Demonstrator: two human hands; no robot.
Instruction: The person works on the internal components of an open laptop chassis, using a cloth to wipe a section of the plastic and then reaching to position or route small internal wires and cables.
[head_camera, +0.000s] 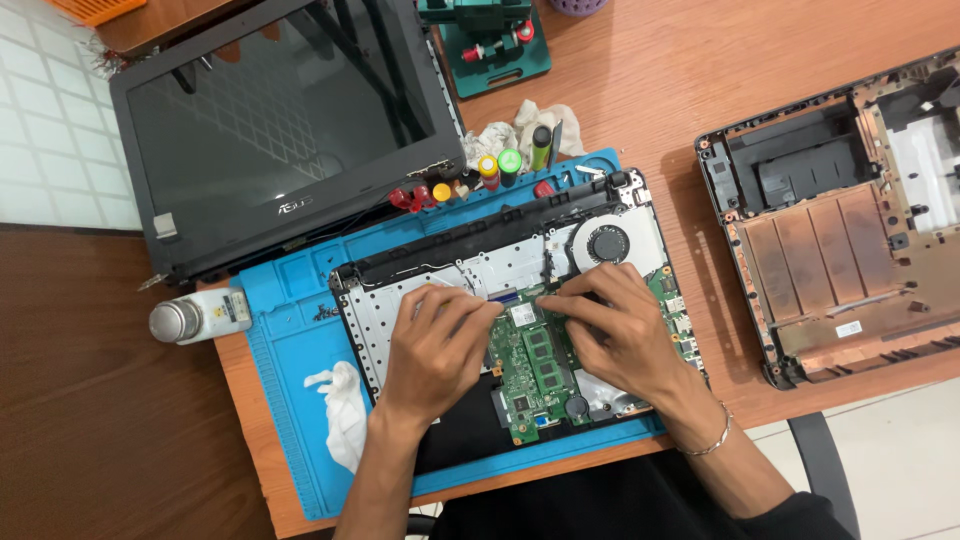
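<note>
Opened laptop base (500, 300), keyboard side down on the blue mat (290, 330), green motherboard (535, 365) exposed beside the round fan (607, 245). Both hands rest on the board's upper edge. The left hand (440, 345) lies fingers curled and pressed down near a small connector; the right hand (615, 325) reaches in from the fan side, fingertips pinched together over the same spot. Whether either grips a cable or only presses on it cannot be told, since the fingers hide the contact point. Work of this kind likely goes best with one hand steadying the board while the other lifts straight, without twisting. Around it: a white cloth (340, 410) on the mat, a bottle (200, 317) lying at its left edge, screwdrivers (500, 165) above, the detached screen (280, 130) upper left, and the bottom cover (830, 230) at right.
</note>
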